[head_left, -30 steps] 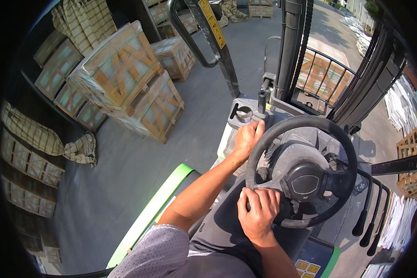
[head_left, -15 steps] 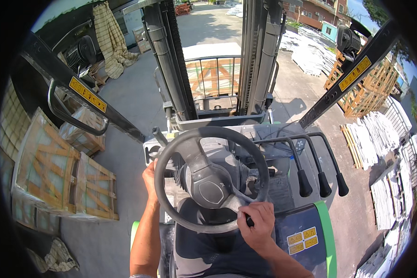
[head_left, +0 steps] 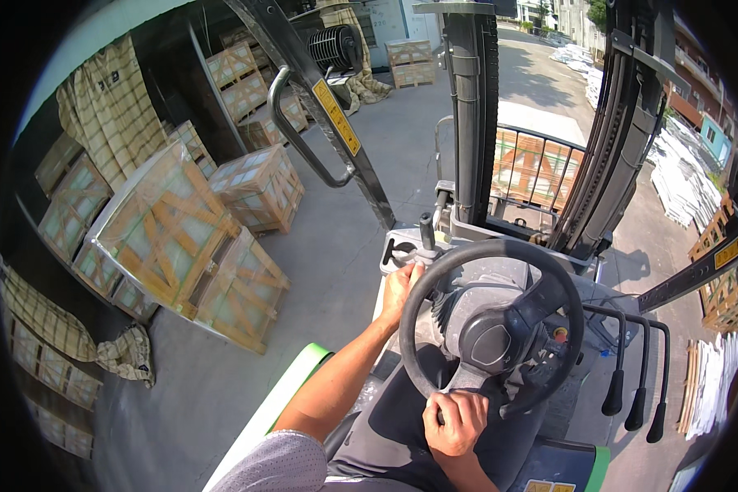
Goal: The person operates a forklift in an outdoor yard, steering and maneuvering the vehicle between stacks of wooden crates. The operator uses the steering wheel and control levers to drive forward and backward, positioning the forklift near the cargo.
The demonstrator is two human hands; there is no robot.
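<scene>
In front of me is the black steering wheel (head_left: pixel 578 328) of a forklift, with a grey hub at its centre. My right hand (head_left: pixel 457 416) is closed round a black spinner knob (head_left: pixel 441 416) at the wheel's lower left. Just outside the left side of the rim, my left hand (head_left: pixel 399 293) has its fingers curled next to the steering column; what they hold, if anything, is hidden. Beyond that hand a short upright lever (head_left: pixel 427 231) rises from the grey dash. Three black-knobbed control levers (head_left: pixel 634 414) stand right of the wheel, untouched.
Past the mast (head_left: pixel 474 123), a wooden crate (head_left: pixel 526 168) sits behind the load guard. Wrapped crates (head_left: pixel 172 238) stand on the left near a checked curtain (head_left: pixel 115 107). A black pillar with a grab handle (head_left: pixel 312 168) rises front left. White slabs (head_left: pixel 717 377) lie at right.
My view has swung left, bringing more of the left-hand crates in. The steering wheel has turned clockwise, my right hand carrying the knob from lower right to lower left. My left hand stays beside the rim.
</scene>
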